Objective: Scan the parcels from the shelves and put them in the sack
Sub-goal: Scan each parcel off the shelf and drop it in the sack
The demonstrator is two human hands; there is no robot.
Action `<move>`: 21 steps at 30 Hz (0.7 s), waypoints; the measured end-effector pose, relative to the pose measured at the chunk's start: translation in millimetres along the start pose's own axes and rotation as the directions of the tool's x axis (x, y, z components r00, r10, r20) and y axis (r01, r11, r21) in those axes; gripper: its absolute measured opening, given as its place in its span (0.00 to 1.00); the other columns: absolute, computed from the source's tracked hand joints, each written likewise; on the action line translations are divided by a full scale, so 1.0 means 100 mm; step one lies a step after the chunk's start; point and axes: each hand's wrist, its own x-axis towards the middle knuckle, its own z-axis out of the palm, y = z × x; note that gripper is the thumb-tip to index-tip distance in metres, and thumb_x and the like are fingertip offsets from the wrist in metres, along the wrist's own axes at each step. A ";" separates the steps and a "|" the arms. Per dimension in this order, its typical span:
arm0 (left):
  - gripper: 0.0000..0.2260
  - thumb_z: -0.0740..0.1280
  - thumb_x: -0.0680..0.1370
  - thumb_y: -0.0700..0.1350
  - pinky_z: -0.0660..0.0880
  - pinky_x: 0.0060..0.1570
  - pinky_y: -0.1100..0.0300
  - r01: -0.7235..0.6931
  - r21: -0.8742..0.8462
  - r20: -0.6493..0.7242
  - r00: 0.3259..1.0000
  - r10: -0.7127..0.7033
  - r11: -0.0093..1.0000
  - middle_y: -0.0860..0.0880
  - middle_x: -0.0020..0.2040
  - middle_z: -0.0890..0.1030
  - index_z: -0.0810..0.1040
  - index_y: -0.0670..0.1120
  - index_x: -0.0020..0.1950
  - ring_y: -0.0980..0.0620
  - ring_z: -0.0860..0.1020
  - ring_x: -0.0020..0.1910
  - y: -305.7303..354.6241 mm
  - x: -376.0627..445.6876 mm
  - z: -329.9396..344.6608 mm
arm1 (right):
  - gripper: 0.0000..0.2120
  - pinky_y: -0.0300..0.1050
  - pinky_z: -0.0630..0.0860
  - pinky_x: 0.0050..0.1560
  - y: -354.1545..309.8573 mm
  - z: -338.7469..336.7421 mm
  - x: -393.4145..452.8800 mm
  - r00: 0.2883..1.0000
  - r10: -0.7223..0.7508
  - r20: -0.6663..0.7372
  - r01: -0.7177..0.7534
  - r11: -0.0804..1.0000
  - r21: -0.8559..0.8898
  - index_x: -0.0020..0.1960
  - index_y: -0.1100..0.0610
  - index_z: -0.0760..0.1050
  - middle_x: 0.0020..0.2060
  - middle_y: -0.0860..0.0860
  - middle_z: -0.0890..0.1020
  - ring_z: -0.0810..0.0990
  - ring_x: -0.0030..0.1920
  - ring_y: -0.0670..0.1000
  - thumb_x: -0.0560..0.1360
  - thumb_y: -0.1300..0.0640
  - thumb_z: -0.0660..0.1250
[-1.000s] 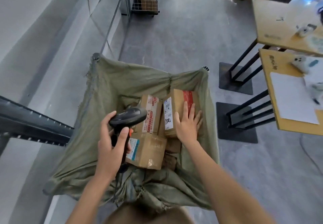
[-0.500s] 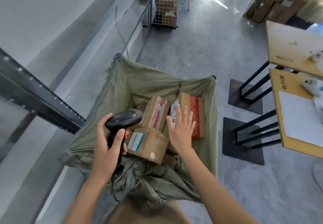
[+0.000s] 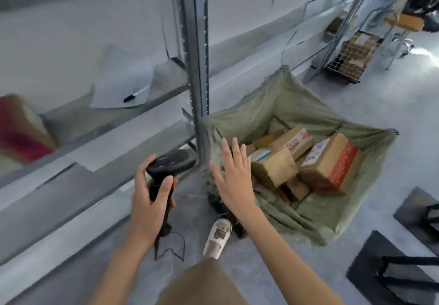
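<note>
Right hand point(image 3: 234, 178) has left the sack's point(image 3: 273, 105) parcels point(image 3: 330, 164).

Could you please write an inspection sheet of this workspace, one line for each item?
Surface: grey concrete floor; a grey metal shelf on the left.
Job's things: green sack held open, with several cardboard parcels inside; one blurred parcel with a red band on the shelf.
Clutter: a white sheet with a pen on the shelf.
Grippers: left hand grips a black scanner; right hand is open, fingers spread, holding nothing, at the sack's near edge.
Cables: thin black cord hangs from the scanner's handle.
Surroundings: wire cart with boxes further back; black stand bases at right; the person's shoe by the sack.
</note>
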 end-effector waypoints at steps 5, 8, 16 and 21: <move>0.20 0.66 0.74 0.61 0.78 0.34 0.52 0.024 0.076 -0.242 0.970 -0.004 0.997 0.48 0.42 0.83 0.68 0.68 0.65 0.45 0.78 0.30 0.16 -0.67 -0.98 | 0.30 0.58 0.44 0.80 -0.84 0.56 -0.39 0.964 -0.206 0.170 0.203 0.978 0.035 0.82 0.49 0.49 0.82 0.53 0.48 0.41 0.81 0.57 0.84 0.43 0.55; 0.20 0.65 0.74 0.61 0.79 0.34 0.48 0.027 0.117 -0.365 0.931 0.018 0.993 0.47 0.41 0.82 0.68 0.66 0.65 0.43 0.78 0.30 0.19 -0.91 -1.50 | 0.30 0.55 0.39 0.78 -1.30 0.82 -0.56 0.926 -0.303 0.228 0.302 0.953 0.037 0.82 0.49 0.49 0.82 0.53 0.47 0.41 0.81 0.57 0.84 0.43 0.55; 0.18 0.67 0.77 0.55 0.77 0.33 0.53 0.010 0.102 -0.521 0.853 0.045 0.995 0.45 0.39 0.81 0.68 0.65 0.66 0.46 0.76 0.29 0.20 -1.27 -2.62 | 0.32 0.58 0.42 0.80 -2.47 1.45 -1.01 0.839 -0.433 0.328 0.429 0.899 0.089 0.82 0.46 0.45 0.82 0.51 0.44 0.39 0.81 0.57 0.82 0.38 0.52; 0.17 0.67 0.81 0.50 0.76 0.33 0.56 -0.037 0.074 -0.517 0.853 0.070 0.997 0.48 0.41 0.81 0.69 0.65 0.66 0.48 0.76 0.29 0.14 -1.22 -3.41 | 0.33 0.59 0.42 0.79 -3.21 1.93 -1.13 0.839 -0.447 0.311 0.448 0.891 0.072 0.82 0.48 0.45 0.82 0.51 0.42 0.39 0.81 0.58 0.83 0.41 0.55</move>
